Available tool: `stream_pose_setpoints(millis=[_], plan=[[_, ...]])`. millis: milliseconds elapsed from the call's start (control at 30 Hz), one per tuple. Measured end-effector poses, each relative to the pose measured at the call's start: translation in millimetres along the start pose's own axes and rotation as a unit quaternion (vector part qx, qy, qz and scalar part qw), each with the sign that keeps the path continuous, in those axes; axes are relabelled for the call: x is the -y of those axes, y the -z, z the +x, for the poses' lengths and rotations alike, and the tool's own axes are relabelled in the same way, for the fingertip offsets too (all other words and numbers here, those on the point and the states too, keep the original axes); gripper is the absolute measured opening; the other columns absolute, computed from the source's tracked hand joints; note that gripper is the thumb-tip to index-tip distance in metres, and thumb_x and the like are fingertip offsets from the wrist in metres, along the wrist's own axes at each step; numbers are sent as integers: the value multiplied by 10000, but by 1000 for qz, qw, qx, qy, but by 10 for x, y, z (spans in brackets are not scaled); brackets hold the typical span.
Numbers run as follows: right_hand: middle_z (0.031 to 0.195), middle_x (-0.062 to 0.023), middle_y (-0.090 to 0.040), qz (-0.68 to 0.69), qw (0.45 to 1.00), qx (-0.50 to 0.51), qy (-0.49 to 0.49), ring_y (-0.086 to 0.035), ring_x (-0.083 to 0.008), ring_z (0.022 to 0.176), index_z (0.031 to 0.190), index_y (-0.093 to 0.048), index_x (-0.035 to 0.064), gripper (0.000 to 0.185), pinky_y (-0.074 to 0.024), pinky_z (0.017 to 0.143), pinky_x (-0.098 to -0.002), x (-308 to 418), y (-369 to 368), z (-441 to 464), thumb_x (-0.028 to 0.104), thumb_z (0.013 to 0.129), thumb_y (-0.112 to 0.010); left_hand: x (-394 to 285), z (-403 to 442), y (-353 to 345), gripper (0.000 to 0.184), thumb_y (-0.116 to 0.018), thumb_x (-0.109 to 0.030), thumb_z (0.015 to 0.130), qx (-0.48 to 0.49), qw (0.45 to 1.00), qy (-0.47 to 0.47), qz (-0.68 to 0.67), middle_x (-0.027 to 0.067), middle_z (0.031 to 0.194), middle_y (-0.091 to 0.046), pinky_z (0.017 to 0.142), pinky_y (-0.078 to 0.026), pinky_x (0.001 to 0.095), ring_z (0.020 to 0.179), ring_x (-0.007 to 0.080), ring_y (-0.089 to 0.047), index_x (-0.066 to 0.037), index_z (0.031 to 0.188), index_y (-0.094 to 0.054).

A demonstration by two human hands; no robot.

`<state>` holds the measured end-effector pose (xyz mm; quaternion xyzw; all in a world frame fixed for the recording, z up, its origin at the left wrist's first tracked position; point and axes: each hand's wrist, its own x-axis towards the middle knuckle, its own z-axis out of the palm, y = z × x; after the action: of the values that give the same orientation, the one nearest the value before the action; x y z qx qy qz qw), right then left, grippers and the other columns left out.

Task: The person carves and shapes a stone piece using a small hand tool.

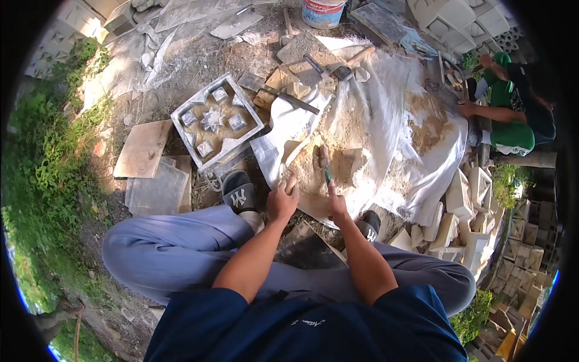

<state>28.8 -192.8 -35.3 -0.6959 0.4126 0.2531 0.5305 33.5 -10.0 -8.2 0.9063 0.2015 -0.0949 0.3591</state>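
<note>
The left hand (pixel 283 201) reaches forward with fingers partly curled. Just right of it, the right hand (pixel 338 206) is closed, knuckles up, forearm (pixel 360 247) slanting back.

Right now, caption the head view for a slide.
Right hand grips a green-handled tool over a white sheet, left hand at the sheet's edge, star-patterned block nearby.

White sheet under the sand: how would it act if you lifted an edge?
The sheet would probably flop rather than stay flat, since it already lies in loose folds. The sand looks loose, so it would likely slide or spill, and its spread suggests the loaded part would feel heavy.
</note>
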Motion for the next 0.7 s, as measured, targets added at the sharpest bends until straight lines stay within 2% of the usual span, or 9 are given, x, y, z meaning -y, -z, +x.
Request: stream_pose_setpoints(millis=[200, 267, 333, 400, 467, 533, 600, 667, 700], plan=[[499, 44, -368, 84, 994, 59, 35, -339, -77, 375, 596, -391, 138, 632, -230, 327, -293, 134, 76, -82, 671, 915, -508, -52, -39, 5, 390, -635, -447, 861, 12, 1000, 17, -9, 228, 813, -690, 707, -539, 509, 795, 428, -670, -90, 1007, -694], [503, 84, -256, 191, 970, 83, 126, -249, -50, 366, 613, -306, 191, 571, -175, 345, -263, 130, 25, -214, 609, 963, -474, -63, -46, 9, 393, -639, -442, 859, 8, 999, 29, -14, 232, 822, -691, 714, -541, 505, 803, 428, -670, -98, 1041, -696], [493, 71, -305, 136, 973, 26, 187, -283, -59, 367, 599, -324, 188, 588, -186, 348, -270, -233, -49, 8, 636, 945, -487, 19, -36, -71, 386, -641, -439, 859, -5, 1000, 17, -3, 231, 820, -691, 717, -542, 502, 802, 427, -671, -106, 1044, -700], [521, -26, -457, -50, 999, 16, 15, -458, -143, 491, 562, -472, 68, 710, -353, 443, -318, -218, 44, 38, 686, 912, -493, 25, -17, -105, 379, -643, -437, 859, -17, 1000, -1, 8, 231, 819, -691, 721, -542, 499, 802, 426, -671, -114, 1047, -704], [516, -48, -467, -23, 998, 47, -40, -460, -150, 464, 545, -471, 49, 764, -357, 427, -313, -223, 101, 89, 743, 863, -508, 34, -31, -98, 363, -648, -429, 858, -19, 1000, -3, -11, 231, 827, -692, 727, -542, 495, 805, 425, -671, -114, 1029, -706], [501, -22, -438, -16, 999, 28, 31, -420, -132, 422, 546, -446, 80, 730, -324, 395, -302, -84, 156, -6, 729, 874, -508, 7, -15, -62, 360, -650, -423, 856, -9, 1000, -4, -4, 232, 838, -692, 726, -542, 493, 808, 423, -671, -109, 1024, -702], [489, 6, -406, 31, 998, 44, 39, -385, -105, 395, 545, -406, 119, 694, -291, 373, -287, -49, 141, -64, 717, 882, -511, -6, -29, -55, 356, -653, -417, 855, 0, 1000, 1, -2, 233, 848, -692, 725, -541, 491, 811, 420, -671, -104, 1020, -699], [485, 27, -376, 171, 972, 93, 129, -382, -75, 408, 545, -359, 155, 666, -279, 381, -264, -74, 116, -96, 703, 889, -518, -5, -26, -47, 352, -672, -394, 846, 6, 1000, 9, 0, 232, 825, -687, 716, -530, 498, 813, 427, -664, -97, 1031, -702], [487, -10, -415, 168, 967, 89, 171, -412, -102, 430, 534, -407, 107, 704, -323, 401, -296, -238, 117, 45, 704, 894, -506, 3, -54, -52, 352, -672, -394, 846, 6, 1000, 13, -2, 232, 825, -687, 716, -530, 498, 813, 427, -664, -97, 1031, -702]])
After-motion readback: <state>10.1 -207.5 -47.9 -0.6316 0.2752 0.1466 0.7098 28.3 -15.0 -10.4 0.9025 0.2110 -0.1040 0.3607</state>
